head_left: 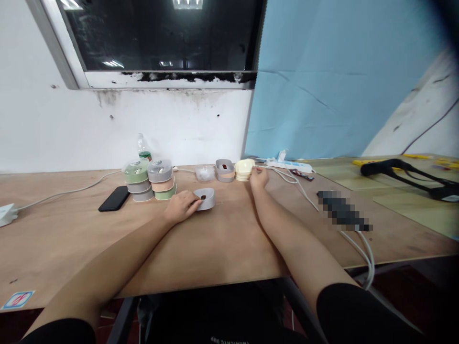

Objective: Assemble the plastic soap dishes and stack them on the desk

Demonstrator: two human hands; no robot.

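Note:
On the table in front of me is a small grey bowl (pixel 209 202) with a dark brown piece (pixel 203 197) inside. My left hand (pixel 182 206) is closed on its left rim, thumb toward the front. Farther back, a stack of cream-coloured bowls (pixel 244 170) stands by my right hand (pixel 258 177), whose fingers pinch the stack's right edge; how many bowls they grip I cannot tell. Left of that stack is a grey bowl over a peach one (pixel 225 171), holding another dark brown piece. Beside it sits a clear plastic container (pixel 205 173).
Two stacks of round containers, one green-topped (pixel 136 173) and one grey-topped (pixel 160 171), stand at the left near a black phone (pixel 114 198) and a plastic bottle (pixel 143 148). A power strip (pixel 289 165), white cables and a blurred dark object (pixel 342 210) lie to the right.

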